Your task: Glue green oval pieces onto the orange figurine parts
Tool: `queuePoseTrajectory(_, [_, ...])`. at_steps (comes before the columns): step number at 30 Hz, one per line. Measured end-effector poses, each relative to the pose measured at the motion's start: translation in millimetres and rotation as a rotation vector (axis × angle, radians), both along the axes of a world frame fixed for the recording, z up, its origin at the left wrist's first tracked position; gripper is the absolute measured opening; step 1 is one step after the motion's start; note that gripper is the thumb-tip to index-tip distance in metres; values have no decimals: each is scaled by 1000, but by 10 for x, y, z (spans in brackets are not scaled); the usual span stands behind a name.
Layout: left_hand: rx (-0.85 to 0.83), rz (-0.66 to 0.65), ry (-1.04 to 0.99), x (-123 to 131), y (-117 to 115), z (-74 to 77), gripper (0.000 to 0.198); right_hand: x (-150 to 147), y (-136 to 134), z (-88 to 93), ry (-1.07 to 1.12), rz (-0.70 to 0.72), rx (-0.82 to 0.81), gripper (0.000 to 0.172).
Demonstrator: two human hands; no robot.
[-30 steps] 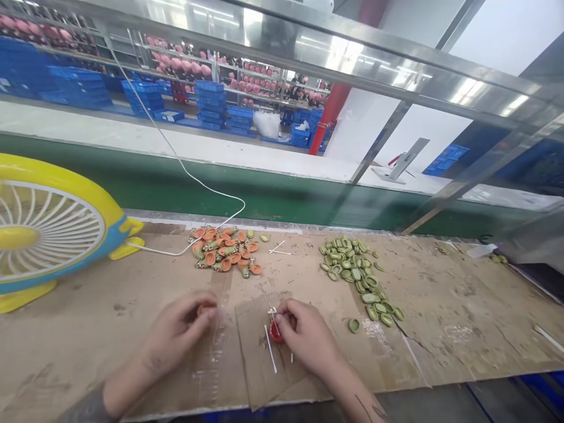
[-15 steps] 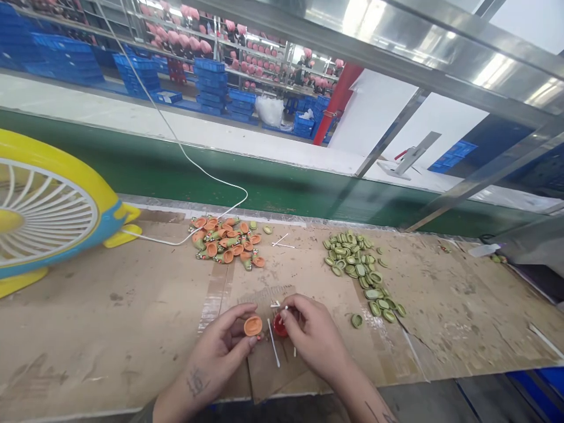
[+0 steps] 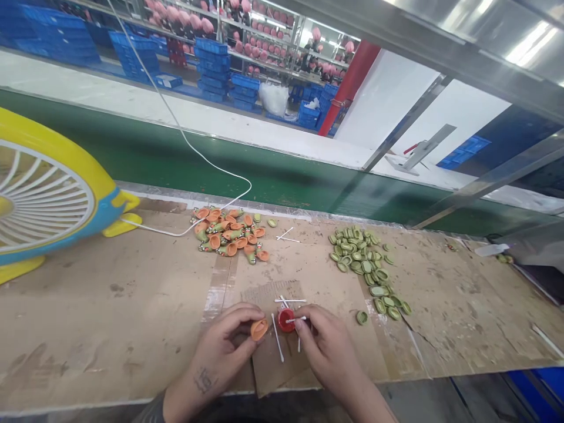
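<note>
My left hand [image 3: 231, 341] is closed around a small orange hollow piece [image 3: 259, 329], its oval opening turned toward me. Between the fingertips of my right hand [image 3: 328, 338] is a cotton swab [image 3: 301, 319], lying nearly level with one end over the small red pot [image 3: 286, 326]. More white swabs lie about the pot: one on its left [image 3: 277, 341], another behind it [image 3: 291, 301]. A piece of cardboard [image 3: 268, 376] lies under the pot.
Orange-and-green figure pieces [image 3: 229, 232] lie heaped at the back. To the right spreads a pile of green oval pieces [image 3: 359, 255], with one stray piece [image 3: 362, 318] nearer. A yellow fan [image 3: 57, 194] stands left, its white cable [image 3: 170, 234] crossing the cardboard-covered table.
My right hand has turned the swab, so it now lies across the red pot. In my left hand the orange piece has tilted and moved slightly right. The camera view has shifted a little.
</note>
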State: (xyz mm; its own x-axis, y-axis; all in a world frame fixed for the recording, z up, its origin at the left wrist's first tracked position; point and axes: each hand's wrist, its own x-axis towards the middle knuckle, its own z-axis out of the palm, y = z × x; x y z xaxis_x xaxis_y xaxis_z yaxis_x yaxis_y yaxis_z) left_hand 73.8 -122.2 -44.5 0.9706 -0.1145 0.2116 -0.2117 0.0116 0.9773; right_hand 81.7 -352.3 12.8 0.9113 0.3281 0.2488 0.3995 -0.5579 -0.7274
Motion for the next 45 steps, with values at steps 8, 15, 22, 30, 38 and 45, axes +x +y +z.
queuePoseTrajectory(8, [123,-11,-87,-7,-2,51,27,-31,0,4,-57,-165,36,13])
queuePoseTrajectory(15, [122,-26,-102,12,-18,75,33,-196,242,23,161,-95,380,18])
queuePoseTrajectory(22, [101,-43,-81,0,-18,46,31,-204,320,-78,234,-74,389,19])
queuePoseTrajectory(30, [161,-46,-99,26,-18,108,29,-171,318,-33,214,-55,343,21])
queuePoseTrajectory(38, [81,-37,96,-19,-45,60,21,-53,110,-73,14,-189,187,16])
queuePoseTrajectory(45, [37,-20,135,-13,-46,83,15,64,29,-208,31,-102,-90,20])
